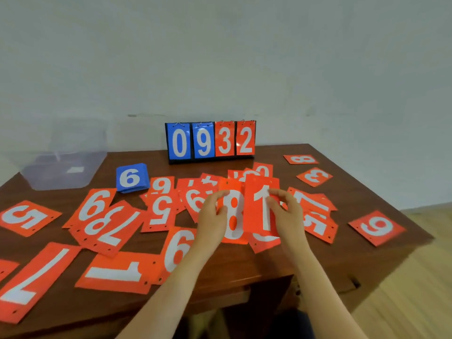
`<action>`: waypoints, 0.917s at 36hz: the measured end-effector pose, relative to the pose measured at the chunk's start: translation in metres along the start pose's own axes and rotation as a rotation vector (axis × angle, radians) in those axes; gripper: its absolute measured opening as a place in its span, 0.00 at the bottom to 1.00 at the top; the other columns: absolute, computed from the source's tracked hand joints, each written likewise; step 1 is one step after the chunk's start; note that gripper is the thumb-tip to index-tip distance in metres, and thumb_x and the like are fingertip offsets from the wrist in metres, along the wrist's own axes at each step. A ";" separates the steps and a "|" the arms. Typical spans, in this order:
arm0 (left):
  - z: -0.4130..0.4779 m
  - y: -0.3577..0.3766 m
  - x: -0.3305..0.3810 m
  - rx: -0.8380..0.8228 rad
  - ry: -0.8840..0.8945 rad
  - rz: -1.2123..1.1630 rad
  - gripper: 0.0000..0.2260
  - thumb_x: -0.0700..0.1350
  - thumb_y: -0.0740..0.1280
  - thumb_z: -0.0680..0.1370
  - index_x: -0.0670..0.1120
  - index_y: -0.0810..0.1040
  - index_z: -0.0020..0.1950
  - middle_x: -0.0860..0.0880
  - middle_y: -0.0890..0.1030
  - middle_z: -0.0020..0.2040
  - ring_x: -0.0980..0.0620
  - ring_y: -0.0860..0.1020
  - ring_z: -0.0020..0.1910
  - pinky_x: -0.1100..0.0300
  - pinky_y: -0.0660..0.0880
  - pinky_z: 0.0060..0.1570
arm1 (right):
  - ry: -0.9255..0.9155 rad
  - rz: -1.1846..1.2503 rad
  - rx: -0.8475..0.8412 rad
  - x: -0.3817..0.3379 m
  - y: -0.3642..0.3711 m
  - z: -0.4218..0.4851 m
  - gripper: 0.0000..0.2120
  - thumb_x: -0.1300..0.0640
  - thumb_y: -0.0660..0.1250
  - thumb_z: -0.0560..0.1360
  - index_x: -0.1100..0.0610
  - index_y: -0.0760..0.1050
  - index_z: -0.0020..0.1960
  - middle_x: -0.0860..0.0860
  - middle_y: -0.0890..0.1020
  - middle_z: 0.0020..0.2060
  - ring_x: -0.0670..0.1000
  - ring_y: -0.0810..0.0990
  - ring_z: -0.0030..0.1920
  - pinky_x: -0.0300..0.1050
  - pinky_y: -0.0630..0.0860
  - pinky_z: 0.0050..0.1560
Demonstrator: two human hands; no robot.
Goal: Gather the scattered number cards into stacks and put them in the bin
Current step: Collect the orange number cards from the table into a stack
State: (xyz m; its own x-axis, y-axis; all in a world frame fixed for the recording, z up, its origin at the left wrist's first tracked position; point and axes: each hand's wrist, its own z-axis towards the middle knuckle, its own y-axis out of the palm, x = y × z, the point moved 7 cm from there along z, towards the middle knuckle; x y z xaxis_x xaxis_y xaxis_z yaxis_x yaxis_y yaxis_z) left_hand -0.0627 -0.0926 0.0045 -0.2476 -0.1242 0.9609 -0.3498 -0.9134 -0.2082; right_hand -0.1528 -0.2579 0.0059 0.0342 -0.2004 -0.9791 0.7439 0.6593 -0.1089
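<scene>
Several red number cards lie scattered over the brown table. My left hand grips a red card marked 8 by its left edge. My right hand pinches a red card marked 1, which overlaps the 8 on its right side. Both cards are raised above the pile in the table's middle. A neat stack of blue cards topped by a 6 sits left of centre. The clear plastic bin stands at the far left corner.
A flip scoreboard showing 0 9 3 2 stands at the back edge against the wall. Loose red cards 8, 3 and 6 lie at the right. The table's right edge drops to a wooden floor.
</scene>
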 end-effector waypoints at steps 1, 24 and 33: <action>-0.004 0.006 0.000 -0.004 -0.011 -0.019 0.17 0.36 0.58 0.79 0.51 0.74 0.63 0.56 0.71 0.64 0.60 0.67 0.63 0.63 0.65 0.62 | 0.009 0.006 0.009 0.004 -0.005 -0.002 0.08 0.58 0.64 0.78 0.51 0.76 0.56 0.42 0.77 0.51 0.47 0.77 0.55 0.45 0.75 0.56; -0.025 0.036 -0.038 -0.050 -0.146 -0.117 0.11 0.43 0.58 0.81 0.60 0.72 0.54 0.55 0.72 0.61 0.53 0.76 0.58 0.53 0.80 0.51 | -0.037 -0.648 -0.066 0.052 -0.028 0.014 0.21 0.51 0.65 0.77 0.52 0.67 0.68 0.50 0.63 0.71 0.51 0.56 0.72 0.49 0.60 0.70; -0.018 0.029 -0.042 0.001 -0.192 -0.117 0.11 0.43 0.58 0.81 0.61 0.73 0.51 0.55 0.71 0.60 0.50 0.74 0.61 0.47 0.78 0.55 | 0.050 -1.086 -0.287 0.083 -0.016 0.087 0.31 0.46 0.59 0.79 0.53 0.50 0.77 0.54 0.50 0.77 0.58 0.44 0.77 0.56 0.47 0.74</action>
State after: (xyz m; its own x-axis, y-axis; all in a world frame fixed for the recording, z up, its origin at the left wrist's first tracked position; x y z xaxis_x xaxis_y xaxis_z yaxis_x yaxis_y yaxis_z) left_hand -0.0784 -0.1071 -0.0453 -0.0288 -0.0889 0.9956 -0.3653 -0.9262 -0.0933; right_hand -0.1039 -0.3484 -0.0590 -0.5702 -0.7451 -0.3460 0.1817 0.2964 -0.9376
